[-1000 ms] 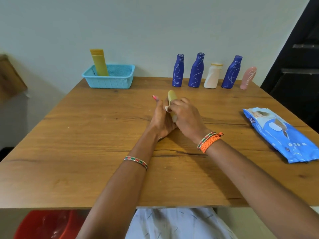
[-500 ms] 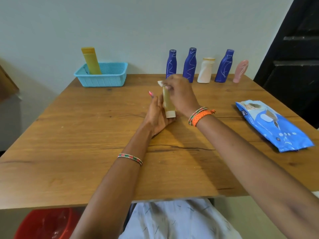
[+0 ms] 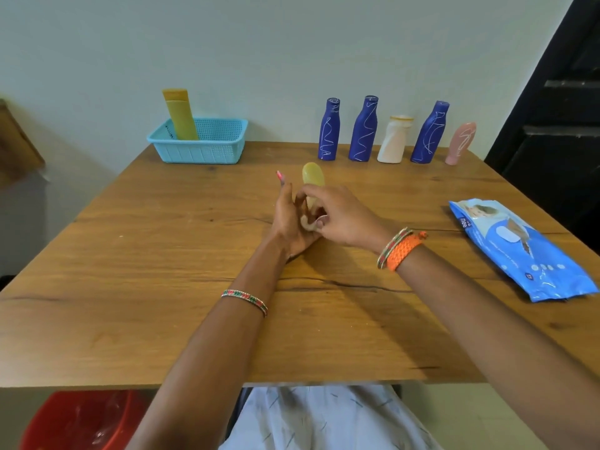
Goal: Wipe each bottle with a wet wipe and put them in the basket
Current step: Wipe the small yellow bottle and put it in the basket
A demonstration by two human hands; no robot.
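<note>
A: State the condition of the left hand (image 3: 292,222).

B: It stands edge-up at mid-bench, fingers (image 3: 287,193) extended and lying against the yellow bottle (image 3: 313,183). The bottle stands upright between the two hands, rounded end up. Whether the left thumb wraps it cannot be determined; the right hand covers that area.

A: And the right hand (image 3: 337,219)?

B: Fingers curled, closed on the bottle's lower half. A small white edge, apparently the wet wipe (image 3: 321,219), shows at the fingertips; most of it is hidden inside the grip.

A: Position of the basket (image 3: 198,151)?

B: Far left corner of the bench (image 3: 130,271), against the wall. One tall yellow bottle (image 3: 181,118) leans inside it.

A: Remaining bottles?

B: A row at the far right edge: three blue bottles (image 3: 329,131), a white bottle (image 3: 394,141) between the second and third, and a pink bottle (image 3: 461,142) at the end. All stand apart from the hands.

A: Anything else?

B: A blue wipes pack (image 3: 519,251) lies flat at the right side. A red bin (image 3: 81,420) under the bench is cut off by the frame.
</note>
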